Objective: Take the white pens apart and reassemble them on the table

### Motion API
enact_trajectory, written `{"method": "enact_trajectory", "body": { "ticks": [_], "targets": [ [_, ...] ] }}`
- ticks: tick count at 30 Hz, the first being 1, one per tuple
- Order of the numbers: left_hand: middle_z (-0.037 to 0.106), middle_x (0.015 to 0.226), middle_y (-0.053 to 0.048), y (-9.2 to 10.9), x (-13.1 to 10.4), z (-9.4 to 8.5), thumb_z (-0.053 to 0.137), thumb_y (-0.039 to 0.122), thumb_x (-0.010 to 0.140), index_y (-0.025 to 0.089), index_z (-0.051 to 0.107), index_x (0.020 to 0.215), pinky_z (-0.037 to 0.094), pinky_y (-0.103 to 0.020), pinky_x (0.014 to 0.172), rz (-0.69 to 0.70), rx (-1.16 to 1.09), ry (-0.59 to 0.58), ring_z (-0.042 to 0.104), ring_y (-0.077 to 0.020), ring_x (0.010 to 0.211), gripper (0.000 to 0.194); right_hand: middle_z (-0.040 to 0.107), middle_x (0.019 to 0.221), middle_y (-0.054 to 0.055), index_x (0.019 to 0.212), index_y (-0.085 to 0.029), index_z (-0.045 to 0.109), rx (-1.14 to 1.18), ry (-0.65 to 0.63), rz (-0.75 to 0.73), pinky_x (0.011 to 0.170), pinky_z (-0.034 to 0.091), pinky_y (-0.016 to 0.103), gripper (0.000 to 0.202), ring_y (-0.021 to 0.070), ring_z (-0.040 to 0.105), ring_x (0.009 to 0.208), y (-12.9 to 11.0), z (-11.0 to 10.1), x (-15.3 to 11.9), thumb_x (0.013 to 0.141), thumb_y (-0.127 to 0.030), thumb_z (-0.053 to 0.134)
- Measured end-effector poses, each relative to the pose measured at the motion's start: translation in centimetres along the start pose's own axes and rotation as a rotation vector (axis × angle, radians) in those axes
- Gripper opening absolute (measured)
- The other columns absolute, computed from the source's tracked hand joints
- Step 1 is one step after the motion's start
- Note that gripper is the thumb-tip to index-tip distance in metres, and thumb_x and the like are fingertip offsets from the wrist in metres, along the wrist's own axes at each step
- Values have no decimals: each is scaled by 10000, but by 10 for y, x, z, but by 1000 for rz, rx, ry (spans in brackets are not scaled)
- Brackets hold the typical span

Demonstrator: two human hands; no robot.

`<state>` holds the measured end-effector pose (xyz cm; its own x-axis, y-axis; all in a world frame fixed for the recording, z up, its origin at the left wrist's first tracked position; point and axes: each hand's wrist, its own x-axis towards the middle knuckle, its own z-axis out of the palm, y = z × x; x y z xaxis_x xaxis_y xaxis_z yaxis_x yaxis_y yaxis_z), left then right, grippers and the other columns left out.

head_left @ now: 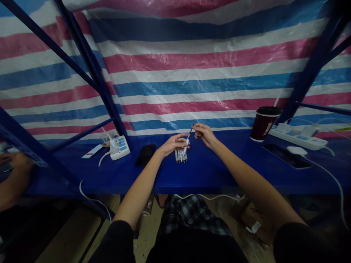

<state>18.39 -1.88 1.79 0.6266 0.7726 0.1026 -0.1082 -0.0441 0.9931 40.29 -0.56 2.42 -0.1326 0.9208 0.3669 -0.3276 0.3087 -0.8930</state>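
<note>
Above the blue table, my left hand [175, 144] has its fingers closed round the pale lower part of a slim pen [187, 141]. My right hand [205, 134] pinches near the pen's thin dark upper end, with thumb and forefinger together. The pen is tilted, its top leaning right. Whether the dark part is a refill or part of the body is too small to tell. Just below my left hand, several grey and white pens [181, 156] lie side by side on the table, their far ends partly covered by my fingers.
The blue table [208, 179] carries a black phone [145, 155], a white power strip [120, 147], a dark lidded cup [265, 124], another phone [286, 156] with a white charger, and a long power strip [298, 137]. Blue metal posts flank me. Another person's arm [16, 175] is at far left.
</note>
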Motion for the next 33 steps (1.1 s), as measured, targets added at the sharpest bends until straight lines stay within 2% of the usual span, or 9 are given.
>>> {"method": "enact_trajectory", "body": {
  "ticks": [8,12,15,18,20,24,27,30,33],
  "targets": [
    [723,1131,-131,-3,3,-7,832,209,801,200,619,1390,581,-397,875,21,13,-6,744,-264,966,626,381,504,-88,797,-199,665,-62,11,-34,494,393,263,361,84,315,464,1,-3,2,668,-460,879],
    [737,1116,-120,-2,4,-9,826,229,805,211,627,1391,571,-382,855,50,5,52,737,-244,935,620,561,619,-18,824,-179,722,-320,-183,-47,486,419,262,374,117,455,531,5,-1,1,677,-490,868],
    [745,1098,-101,0,5,-9,834,236,791,218,667,1355,550,-345,864,89,6,120,728,-215,919,589,577,672,-3,942,-173,744,-367,-308,-17,478,437,260,421,126,465,558,10,-1,2,756,-545,808],
    [748,1067,-92,0,7,-10,835,240,774,201,723,1275,536,-298,835,141,30,202,707,-180,895,515,487,631,-34,1010,-188,723,-240,-247,22,473,428,256,460,115,409,524,14,-8,8,838,-614,697],
    [745,1044,-94,-2,10,-12,828,244,768,173,752,1198,538,-294,807,167,66,282,703,-179,887,442,501,650,-23,967,-187,726,-232,-176,3,489,431,257,450,115,424,534,15,-16,13,844,-616,674],
    [747,976,-90,-10,16,-20,778,231,800,148,770,1109,545,-309,748,194,316,424,699,-179,803,321,701,834,63,961,-184,772,-506,-82,-161,573,472,282,338,175,588,682,12,-32,20,844,-489,686],
    [762,1025,-88,-14,19,-25,734,199,829,166,781,1091,549,-327,779,275,592,481,686,-176,791,268,776,1029,88,1003,-198,789,-685,-41,-270,777,533,350,236,242,684,902,11,-37,21,846,-339,683],
    [760,1119,-85,-16,18,-26,705,160,849,181,786,1074,544,-352,868,366,796,506,695,-199,892,240,789,1033,81,985,-195,783,-804,-14,-312,903,524,397,195,263,711,965,12,-39,19,809,-241,712],
    [758,1118,-78,-15,17,-24,685,130,863,192,782,1079,539,-355,897,391,886,503,698,-210,951,244,792,988,77,951,-187,775,-873,-33,-305,870,535,387,171,259,723,917,14,-39,18,786,-204,735]
  ]
}}
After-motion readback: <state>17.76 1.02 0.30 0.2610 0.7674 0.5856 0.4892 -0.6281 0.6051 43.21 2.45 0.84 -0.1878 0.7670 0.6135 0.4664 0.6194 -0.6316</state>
